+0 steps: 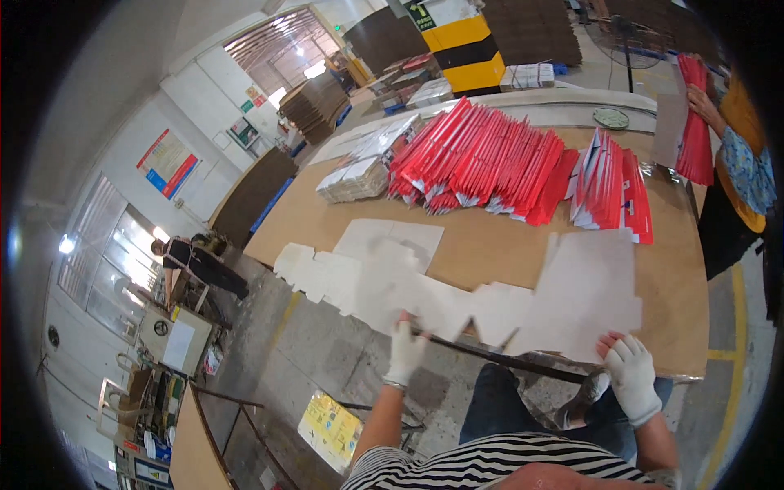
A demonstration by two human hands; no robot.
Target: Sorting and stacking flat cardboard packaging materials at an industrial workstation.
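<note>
A large white die-cut cardboard sheet [498, 306], unfolded and with notched edges, lies over the near side of the table and hangs partly past its front edge. My left hand [404, 353], in a white glove with bare fingertips, pinches the sheet's near edge left of the middle. At its near right corner my right hand [630, 376], gloved the same way, grips the edge with curled fingers. Behind the sheet stands a long row of red folded cardboard pieces [482, 155], packed closely on edge. A smaller red and white batch [608, 184] leans beside it.
The brown-topped table [674, 302] carries bundled flat stacks [355, 180] at far left and a green round dish [611, 118] at the back. A co-worker's hand [704, 106] holds red pieces at right. A yellow-topped stool [329, 431] stands at lower left.
</note>
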